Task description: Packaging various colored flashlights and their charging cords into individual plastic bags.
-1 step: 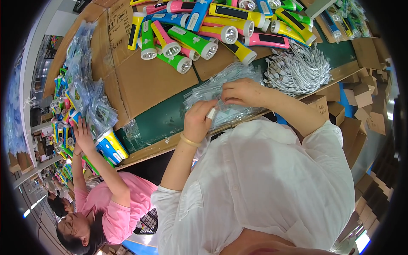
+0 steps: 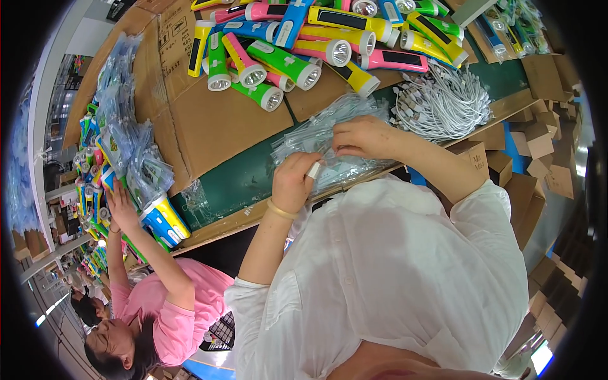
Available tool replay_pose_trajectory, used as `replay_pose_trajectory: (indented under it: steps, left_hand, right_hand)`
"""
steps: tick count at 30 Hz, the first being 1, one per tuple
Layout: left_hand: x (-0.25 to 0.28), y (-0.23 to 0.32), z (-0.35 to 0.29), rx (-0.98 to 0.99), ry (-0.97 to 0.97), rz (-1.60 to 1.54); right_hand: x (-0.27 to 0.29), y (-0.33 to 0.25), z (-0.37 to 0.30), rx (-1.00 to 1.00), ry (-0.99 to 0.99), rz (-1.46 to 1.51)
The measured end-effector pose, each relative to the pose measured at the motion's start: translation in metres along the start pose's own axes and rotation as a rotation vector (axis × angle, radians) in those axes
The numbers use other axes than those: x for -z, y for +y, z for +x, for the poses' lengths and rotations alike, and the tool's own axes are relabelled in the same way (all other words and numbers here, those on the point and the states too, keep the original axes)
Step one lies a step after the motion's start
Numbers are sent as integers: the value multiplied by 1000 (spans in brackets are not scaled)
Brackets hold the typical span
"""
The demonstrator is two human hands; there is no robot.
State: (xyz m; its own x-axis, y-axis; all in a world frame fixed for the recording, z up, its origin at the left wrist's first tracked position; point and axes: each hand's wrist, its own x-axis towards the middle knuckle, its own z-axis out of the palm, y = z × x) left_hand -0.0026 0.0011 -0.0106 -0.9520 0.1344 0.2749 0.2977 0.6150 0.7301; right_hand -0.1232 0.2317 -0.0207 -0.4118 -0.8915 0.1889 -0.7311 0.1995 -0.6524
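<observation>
My left hand (image 2: 292, 180) and my right hand (image 2: 364, 137) are close together over a pile of clear plastic bags (image 2: 297, 140) at the table's near edge. Both are closed, fingertips pinched on the thin plastic of a bag between them. A small white piece (image 2: 313, 170) shows at my left thumb; whether it is tape or a held thing, I cannot tell. Just right of the bags lies a heap of white charging cables (image 2: 440, 104). Beyond them, a pile of flashlights (image 2: 310, 54) in yellow, green, pink and blue lies on flattened cardboard (image 2: 221, 130).
To the left a co-worker in pink (image 2: 193, 288) reaches a hand (image 2: 120, 209) toward more flashlights and bagged goods (image 2: 117, 111). Two flashlights (image 2: 166, 220) stand at the table's left corner. Open cardboard boxes (image 2: 516, 196) sit on the right. The wooden table edge (image 2: 228, 223) runs before me.
Almost nothing differs. The whole view has shifted very slightly, and my hands keep the same pinch at the plastic bags.
</observation>
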Motion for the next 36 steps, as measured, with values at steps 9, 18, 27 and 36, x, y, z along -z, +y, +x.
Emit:
replay_pose_trajectory:
  steps: [9, 18, 27, 36]
  left_hand:
    - [4, -2, -10, 18, -22, 2]
    - [-10, 20, 26, -433, -303, -72]
    - [-12, 10, 15, -328, -231, -117]
    - [0, 10, 7, -167, -74, -190]
  right_hand:
    - [102, 47, -45, -416, 398, 134]
    - [121, 85, -38, -461, 214, -649]
    - [93, -24, -17, -440, 357, 654]
    - [65, -37, -4, -398, -241, 246]
